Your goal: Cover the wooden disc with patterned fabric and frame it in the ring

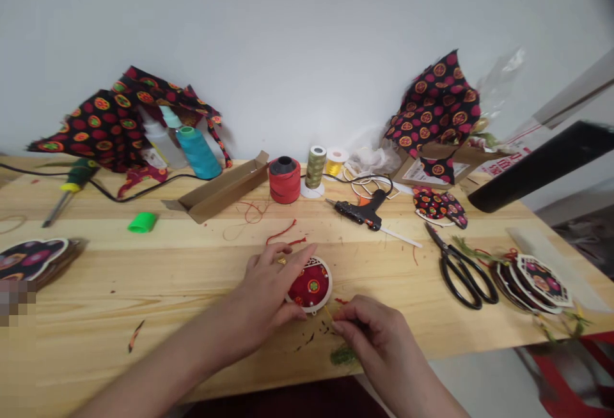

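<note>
A round ornament (pixel 317 276) with a pale rim and dark red patterned fabric lies on the wooden table in front of me. My left hand (pixel 259 300) holds it down, thumb at the lower rim and fingers over its upper left side. Just right of the small loop at its bottom, my right hand (pixel 377 332) pinches a thin yellow cord (pixel 328 310). Whether the cord passes through the loop, I cannot tell. A red cord (pixel 341 301) shows behind the right fingers. Beneath that hand lies a green tassel (pixel 343 355), partly covered.
A black glue gun (pixel 361 212) and black-handled scissors (pixel 463 271) lie to the right, near stacked fabric ornaments (pixel 532 284). Behind stand a red thread spool (pixel 284 180), a green spool (pixel 315 167) and a long cardboard box (pixel 223 189). A screwdriver (pixel 71 185) lies far left.
</note>
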Tool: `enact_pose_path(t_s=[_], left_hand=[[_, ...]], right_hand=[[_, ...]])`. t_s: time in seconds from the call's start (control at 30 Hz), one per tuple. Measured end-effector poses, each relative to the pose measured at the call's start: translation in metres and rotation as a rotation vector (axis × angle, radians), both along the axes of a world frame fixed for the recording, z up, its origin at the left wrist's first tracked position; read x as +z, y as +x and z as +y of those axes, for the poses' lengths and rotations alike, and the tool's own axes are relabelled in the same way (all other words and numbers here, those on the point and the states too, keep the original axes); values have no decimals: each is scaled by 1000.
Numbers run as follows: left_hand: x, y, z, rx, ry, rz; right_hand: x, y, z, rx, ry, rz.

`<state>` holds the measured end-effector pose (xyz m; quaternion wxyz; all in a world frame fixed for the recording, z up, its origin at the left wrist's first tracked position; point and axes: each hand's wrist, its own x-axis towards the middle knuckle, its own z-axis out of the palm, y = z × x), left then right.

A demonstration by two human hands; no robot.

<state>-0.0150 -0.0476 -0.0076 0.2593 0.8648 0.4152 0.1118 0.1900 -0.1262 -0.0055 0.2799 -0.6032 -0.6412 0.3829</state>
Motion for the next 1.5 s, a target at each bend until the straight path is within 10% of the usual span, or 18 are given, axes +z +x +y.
enact_pose_path(t_s=[0.3, 0.63, 1.5], left_hand=[[13, 2, 23, -288, 32, 87], [4, 5, 26, -330, 84, 162], [40, 25, 30, -481, 5, 278]], right_hand=[[0, 1, -2, -3, -3, 1], [-1, 0, -1, 0, 27, 1], [-1, 0, -2, -2, 86, 15]])
